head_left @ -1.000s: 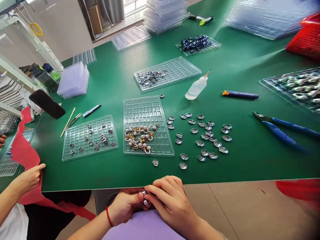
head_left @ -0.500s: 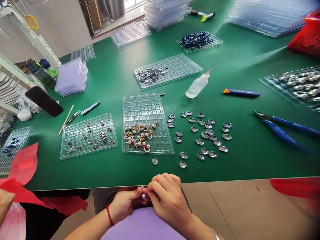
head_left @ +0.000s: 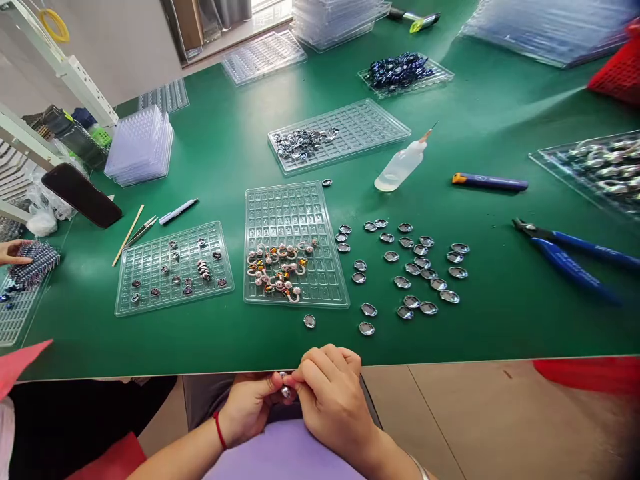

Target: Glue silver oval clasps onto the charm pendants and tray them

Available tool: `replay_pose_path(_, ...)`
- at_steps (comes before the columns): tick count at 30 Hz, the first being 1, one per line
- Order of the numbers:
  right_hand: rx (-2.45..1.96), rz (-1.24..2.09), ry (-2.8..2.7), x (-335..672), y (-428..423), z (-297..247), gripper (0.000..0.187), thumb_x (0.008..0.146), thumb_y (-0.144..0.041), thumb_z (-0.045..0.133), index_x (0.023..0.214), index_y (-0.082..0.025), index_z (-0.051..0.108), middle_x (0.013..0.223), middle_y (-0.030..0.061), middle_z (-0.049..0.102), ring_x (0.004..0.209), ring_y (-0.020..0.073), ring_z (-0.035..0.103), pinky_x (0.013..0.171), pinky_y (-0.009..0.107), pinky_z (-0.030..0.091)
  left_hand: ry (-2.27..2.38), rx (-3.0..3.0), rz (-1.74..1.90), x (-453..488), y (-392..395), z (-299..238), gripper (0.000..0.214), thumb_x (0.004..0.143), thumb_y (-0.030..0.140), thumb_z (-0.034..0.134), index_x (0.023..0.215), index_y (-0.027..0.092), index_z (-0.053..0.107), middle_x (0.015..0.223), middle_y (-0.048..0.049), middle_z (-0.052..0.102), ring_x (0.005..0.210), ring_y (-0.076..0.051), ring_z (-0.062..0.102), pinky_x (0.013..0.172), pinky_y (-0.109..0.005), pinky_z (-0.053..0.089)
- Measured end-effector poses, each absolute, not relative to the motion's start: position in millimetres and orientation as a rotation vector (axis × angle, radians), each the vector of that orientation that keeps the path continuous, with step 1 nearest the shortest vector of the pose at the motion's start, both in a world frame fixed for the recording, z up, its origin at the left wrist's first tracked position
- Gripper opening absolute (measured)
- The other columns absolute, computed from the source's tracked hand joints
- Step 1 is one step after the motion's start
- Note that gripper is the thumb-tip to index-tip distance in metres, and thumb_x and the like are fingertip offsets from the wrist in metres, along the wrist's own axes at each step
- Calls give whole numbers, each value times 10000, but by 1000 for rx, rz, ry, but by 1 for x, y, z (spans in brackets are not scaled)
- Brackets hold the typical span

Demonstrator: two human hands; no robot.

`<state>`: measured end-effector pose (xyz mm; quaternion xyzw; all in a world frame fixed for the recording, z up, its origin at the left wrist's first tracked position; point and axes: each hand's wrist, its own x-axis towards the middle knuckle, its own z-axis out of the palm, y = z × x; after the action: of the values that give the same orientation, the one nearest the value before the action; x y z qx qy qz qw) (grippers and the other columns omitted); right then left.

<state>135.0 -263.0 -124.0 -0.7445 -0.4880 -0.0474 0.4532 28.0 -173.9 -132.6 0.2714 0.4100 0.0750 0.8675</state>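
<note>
Silver small metal piece [head_left: 286, 392] pinched between left hand [head_left: 250, 403] and right hand [head_left: 327, 393], both closed on it just below the near edge of the green tabletop [head_left: 500, 320], barely shifted from a second ago, fitting work apparently continuing; bare room right of the scattered oval settings [head_left: 410, 270], before the blue pliers [head_left: 570, 257].

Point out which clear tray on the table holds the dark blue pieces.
The far tray, beyond the glue bottle: it is heaped with dark blue pieces; the nearer trays hold silver or pinkish ones.
</note>
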Motion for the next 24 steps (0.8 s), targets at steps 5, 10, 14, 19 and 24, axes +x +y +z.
replay_pose_path(5,-1826,-115,-1196,134,-263,-125,303,891,-78,487,614,-177,414,601,-5,473,626,146,380,674,327,255,866,564,163,28,-174,-132,386,508,383,928,681,110,718,640,-30,657,554,-115,529,587,-282,405)
replay_pose_path(10,-1824,-98,-1196,134,-263,-126,293,899,-86,493,628,-178,427,614,-2,489,633,148,390,679,329,254,873,559,178,29,-175,-132,391,492,383,934,678,115,719,623,-26,661,544,-112,530,570,-271,403)
replay_pose_path(14,-1820,-93,-1195,134,-264,-127,291,904,-95,493,633,-180,428,615,-2,491,635,152,389,680,330,256,876,555,178,29,-175,-131,382,495,379,934,670,111,724,617,-28,667,538,-106,536,566,-261,412)
replay_pose_path(19,-1819,-92,-1196,134,-264,-127,293,900,-95,497,625,-177,437,617,-2,488,636,153,395,678,334,261,878,555,188,28,-176,-132,384,492,376,937,672,109,728,607,-24,670,532,-103,539,561,-255,416)
replay_pose_path(24,-1816,-93,-1189,134,-264,-127,312,916,-116,489,614,-174,439,609,-3,487,627,150,387,675,336,258,875,559,192,27,-177,-133,390,494,382,935,675,101,733,610,-34,677,534,-108,542,560,-258,417)
